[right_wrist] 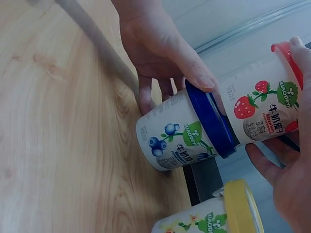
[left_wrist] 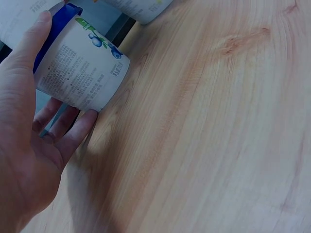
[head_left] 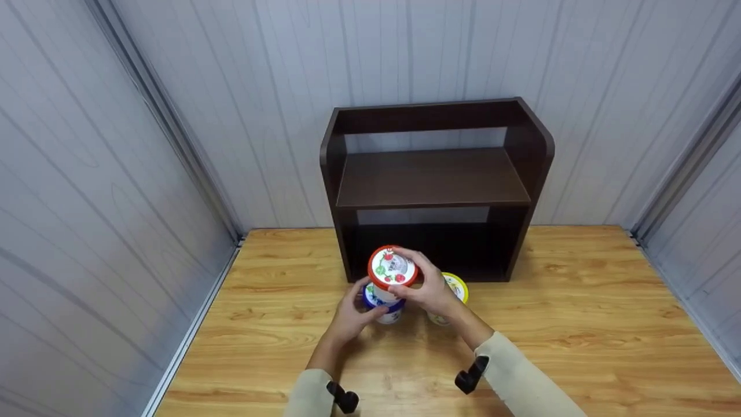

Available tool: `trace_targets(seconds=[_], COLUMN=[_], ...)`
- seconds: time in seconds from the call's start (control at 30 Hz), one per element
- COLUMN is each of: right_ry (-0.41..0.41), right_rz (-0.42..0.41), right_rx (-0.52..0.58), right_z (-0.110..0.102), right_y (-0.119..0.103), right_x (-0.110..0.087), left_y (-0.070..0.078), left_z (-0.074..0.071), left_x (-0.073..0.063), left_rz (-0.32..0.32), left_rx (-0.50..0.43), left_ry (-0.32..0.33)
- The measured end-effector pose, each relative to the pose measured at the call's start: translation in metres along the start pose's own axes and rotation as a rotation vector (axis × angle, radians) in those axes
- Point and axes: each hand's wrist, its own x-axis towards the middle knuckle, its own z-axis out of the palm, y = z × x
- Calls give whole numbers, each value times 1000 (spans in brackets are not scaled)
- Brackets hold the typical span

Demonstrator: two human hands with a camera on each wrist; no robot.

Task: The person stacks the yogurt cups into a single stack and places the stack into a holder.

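Note:
My right hand (head_left: 433,294) holds a strawberry tub (head_left: 392,267) with a red lid by its rim. The base of this tub sits right at the blue lid of a blueberry tub (right_wrist: 180,131), as the right wrist view shows. Round the side of the blueberry tub lies my left hand (head_left: 347,319), thumb at the blue lid and fingers along the far side. The blueberry tub is upright, its base at the wooden table. Just right of it stands a third tub (head_left: 457,288) with a yellow lid, partly hidden behind my right hand.
A dark brown two-tier shelf (head_left: 434,176) stands at the back of the wooden table (head_left: 278,341), directly behind the tubs. Pale panelled walls (head_left: 260,87) enclose the table at the back and both sides.

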Motion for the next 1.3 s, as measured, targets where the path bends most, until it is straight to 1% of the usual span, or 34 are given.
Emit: trace_targets(seconds=[0.1,0.2,0.23,0.27,0.33,0.37,0.43,0.47,0.5,0.57,0.6,0.7,0.73,0.77,0.8,0.83,0.87,0.93,1.0,1.07,1.17,1.3], right_ry=[-3,1,4,7,12,13,11,10,8,3,2,-4,-5,-6,-6,-6,-6,-8,-6,-6,-5,-11], right_rz=[43,86,95,99,98,98,91,88,88,92,93,96,96,95,93,90,87,83,83,87,84,71], right_rx=[44,94,105,112,115,117,112,108,105,104,104,102,101,99,94,89,83,64,49,35,24,25], right_z=[2,5,6,6,8,9,10,11,11,12,13,13,13,13,14,14,14,15,15,15,16,18], right_y=[0,0,0,0,1,2,2,3,3,3,3,2,3,3,3,3,3,2,1,0,0,1], right_x=[-1,-1,-1,-2,-2,-2,-2,-2,-2,-2,-2,-2,-2,-1,-1,-1,-1,-1,-1,0,1,2], left_y=[-3,-2,-12,-12,-33,-44,-66,-66,-74,-66,-58,-34,-27,-22,-22,-24,-28,-44,-62,-75,-84,-84], left_z=[0,0,0,1,2,2,3,3,4,3,3,1,0,0,0,0,1,2,3,4,4,4], left_x=[1,2,5,5,13,18,25,25,28,24,21,11,8,6,6,7,9,15,23,28,33,33], left_rz=[26,2,-11,-11,-10,7,17,18,18,45,53,112,122,130,126,126,111,75,54,36,52,34], left_rx=[13,0,-30,-39,-60,-60,-73,-73,-76,-74,-83,-65,-68,-70,-65,-62,-76,-89,-80,-83,-57,-59], left_ry=[2,-5,-6,-8,-5,-2,3,3,9,10,9,4,-2,-8,-4,-4,-7,-3,0,-3,-3,0])
